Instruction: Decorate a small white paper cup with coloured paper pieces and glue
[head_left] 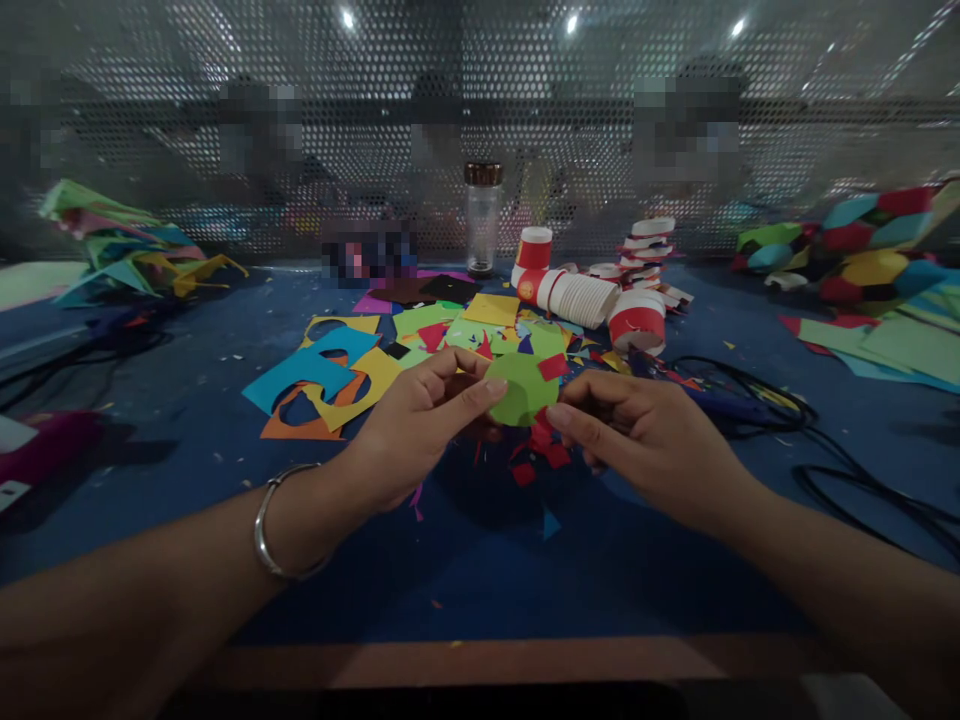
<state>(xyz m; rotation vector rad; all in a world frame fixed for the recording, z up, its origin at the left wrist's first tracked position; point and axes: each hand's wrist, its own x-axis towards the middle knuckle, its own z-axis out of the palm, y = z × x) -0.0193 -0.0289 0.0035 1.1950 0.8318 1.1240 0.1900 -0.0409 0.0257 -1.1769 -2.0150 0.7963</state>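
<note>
A round green paper piece (pixel 517 392) is held above the blue table, pinched at its left edge by my left hand (pixel 435 405). One small red paper piece (pixel 553 366) lies against the disc's upper right edge. My right hand (pixel 634 430) is closed beside the disc's lower right edge, thumb and fingertips together near another bit of red paper; exactly what it pinches is too small to make out. Below the disc, several red paper scraps (pixel 523 474) lie on the table. A silver bangle (pixel 262 530) circles my left wrist.
Cut paper sheets (pixel 315 375) lie at the left centre. Paper cups (pixel 581 298) and a glass bottle (pixel 484 225) stand behind. Black cables (pixel 870 490) run along the right. Paper crafts (pixel 124 250) sit at the back left. A perforated metal screen (pixel 375 130) closes off the back.
</note>
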